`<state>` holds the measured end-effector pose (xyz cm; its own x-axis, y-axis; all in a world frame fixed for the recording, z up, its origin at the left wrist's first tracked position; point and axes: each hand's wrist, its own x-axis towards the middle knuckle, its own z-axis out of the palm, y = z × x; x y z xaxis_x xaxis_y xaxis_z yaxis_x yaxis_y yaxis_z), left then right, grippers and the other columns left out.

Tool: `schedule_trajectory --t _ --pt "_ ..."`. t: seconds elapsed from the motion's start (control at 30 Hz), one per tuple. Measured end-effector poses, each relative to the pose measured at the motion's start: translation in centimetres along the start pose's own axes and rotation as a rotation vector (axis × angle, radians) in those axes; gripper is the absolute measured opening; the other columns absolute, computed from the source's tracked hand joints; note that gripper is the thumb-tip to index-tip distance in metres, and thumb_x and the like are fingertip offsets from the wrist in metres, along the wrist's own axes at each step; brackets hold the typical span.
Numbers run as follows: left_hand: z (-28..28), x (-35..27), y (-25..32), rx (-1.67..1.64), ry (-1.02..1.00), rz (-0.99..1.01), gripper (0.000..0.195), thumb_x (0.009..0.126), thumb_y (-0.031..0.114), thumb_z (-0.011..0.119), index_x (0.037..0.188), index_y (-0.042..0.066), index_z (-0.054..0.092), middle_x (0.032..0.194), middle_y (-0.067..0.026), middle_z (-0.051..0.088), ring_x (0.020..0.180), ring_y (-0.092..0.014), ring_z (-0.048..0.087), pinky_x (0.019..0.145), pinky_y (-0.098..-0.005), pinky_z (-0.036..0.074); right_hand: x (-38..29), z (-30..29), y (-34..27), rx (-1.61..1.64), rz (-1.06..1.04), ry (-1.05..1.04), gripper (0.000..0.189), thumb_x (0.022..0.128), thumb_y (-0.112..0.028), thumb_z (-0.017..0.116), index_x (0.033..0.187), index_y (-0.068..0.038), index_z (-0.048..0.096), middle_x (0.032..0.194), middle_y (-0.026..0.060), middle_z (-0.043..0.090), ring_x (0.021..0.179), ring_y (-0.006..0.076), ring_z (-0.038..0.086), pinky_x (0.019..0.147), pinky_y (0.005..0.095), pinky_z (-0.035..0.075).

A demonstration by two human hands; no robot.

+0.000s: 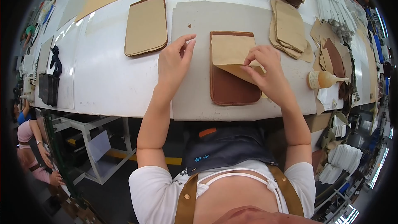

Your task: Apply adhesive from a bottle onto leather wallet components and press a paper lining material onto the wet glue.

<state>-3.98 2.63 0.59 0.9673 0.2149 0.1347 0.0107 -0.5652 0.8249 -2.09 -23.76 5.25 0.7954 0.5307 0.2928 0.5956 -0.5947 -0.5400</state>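
Note:
A brown leather panel (233,89) with rounded lower corners lies on the grey board before me. Over its upper part is a tan sheet (233,49), its lower edge lifted off the leather. My right hand (264,63) pinches that raised edge between thumb and fingertips, near the panel's right side. To the left, above the board's edge, hovers my left hand (177,59), fingers loosely curved and thumb apart from the fingertips, holding nothing. Beyond it lies a stack of tan-faced panels (146,26) with brown edges. A small brown scrap (189,25) rests on the board.
The grey board (192,105) covers part of the white table (108,81). At right are piled tan sheets (289,26), leather and paper scraps (334,56), and a glue bottle (323,79) lying on its side. White strips (334,6) are heaped farther back. Another person's hands (51,168) show at far left.

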Motion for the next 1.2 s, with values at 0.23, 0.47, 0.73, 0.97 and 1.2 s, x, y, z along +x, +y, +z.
schedule_trajectory --t 0.23,0.47,0.73,0.97,1.2 --pt "0.0 -0.2 -0.2 0.001 0.015 0.041 0.024 0.099 0.019 0.064 0.115 0.005 0.074 0.070 -0.0061 0.062 0.060 -0.015 0.053 0.060 -0.0311 0.045 -2.8 2.0 -3.3 -0.126 -0.280 -0.015 0.019 0.079 -0.010 0.078 0.091 -0.011 0.063 0.096 0.0021 0.062 0.095 0.0219 0.060 0.094 0.0413 0.035" --pt "0.3 -0.2 0.0 0.027 -0.014 0.033 0.024 0.101 0.018 0.063 0.117 0.005 0.075 0.070 -0.0022 0.061 0.067 -0.009 0.058 0.063 -0.0262 0.044 -4.5 4.8 -2.9 -0.188 -0.363 -0.070 0.022 0.078 -0.009 0.080 0.095 -0.011 0.066 0.097 0.0013 0.062 0.093 0.0210 0.060 0.095 0.0416 0.036" --pt "0.4 -0.4 -0.3 0.043 -0.016 0.048 0.024 0.101 0.018 0.063 0.118 0.006 0.075 0.071 -0.0027 0.063 0.067 -0.009 0.059 0.064 -0.0258 0.046 -4.8 5.7 -2.9 -0.173 -0.362 -0.040 0.022 0.077 -0.010 0.081 0.094 -0.012 0.067 0.095 0.0006 0.063 0.091 0.0194 0.061 0.095 0.0413 0.037" --pt "0.6 -0.5 -0.1 0.030 -0.023 0.034 0.025 0.101 0.020 0.063 0.118 0.007 0.075 0.071 -0.0025 0.063 0.067 -0.009 0.059 0.063 -0.0257 0.045 -4.5 5.8 -3.1 -0.145 -0.342 0.066 0.014 0.082 -0.014 0.075 0.089 -0.012 0.063 0.088 -0.0002 0.060 0.089 0.0171 0.061 0.097 0.0391 0.037" --pt "0.7 -0.5 -0.2 0.049 -0.027 0.041 0.025 0.100 0.021 0.064 0.116 0.007 0.075 0.074 -0.0054 0.066 0.064 -0.013 0.057 0.062 -0.0290 0.046 -4.9 6.2 -2.7 -0.168 -0.382 -0.008 0.013 0.083 -0.015 0.073 0.091 -0.012 0.063 0.092 0.0010 0.061 0.092 0.0173 0.061 0.098 0.0393 0.036"
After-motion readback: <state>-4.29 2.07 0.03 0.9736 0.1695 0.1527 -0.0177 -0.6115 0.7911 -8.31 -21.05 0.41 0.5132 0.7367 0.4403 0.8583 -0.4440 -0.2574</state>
